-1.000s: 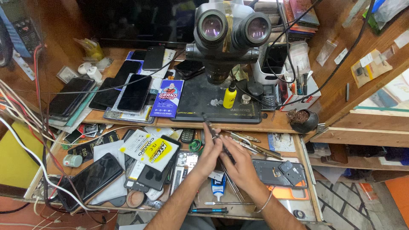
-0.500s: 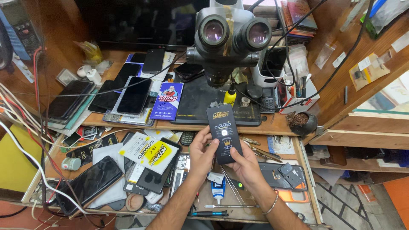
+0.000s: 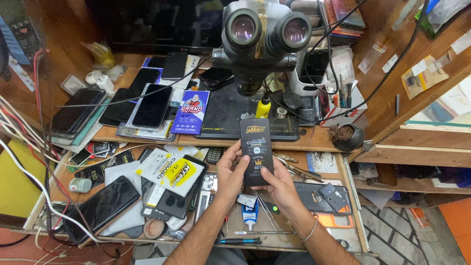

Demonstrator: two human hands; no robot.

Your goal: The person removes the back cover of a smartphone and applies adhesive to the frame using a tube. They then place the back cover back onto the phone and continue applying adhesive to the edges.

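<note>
Both hands hold a black flat phone-part box point(image 3: 257, 149) upright over the cluttered open drawer point(image 3: 354, 206). My left hand point(image 3: 229, 172) grips its left edge, thumb on the front. Gripping the lower right edge and bottom is my right hand point(image 3: 280, 182), with a thin bracelet on the wrist. The box's printed front faces me. A stereo microscope point(image 3: 263, 37) stands above a black work mat point(image 3: 228, 115) just behind the box.
Several phones and dark screens point(image 3: 152, 105) lie at left on the upper shelf. A black phone point(image 3: 100, 208), packets, tweezers point(image 3: 267, 211), a glue tube point(image 3: 249, 214) and a screwdriver point(image 3: 240, 241) fill the drawer. Red and white wires point(image 3: 29, 147) run at left. A small yellow bottle point(image 3: 264, 106) stands on the mat.
A second ago my hands worked low in the drawer with a thin tool. They have since picked up the black box and raised it upright, now slightly closer to me.
</note>
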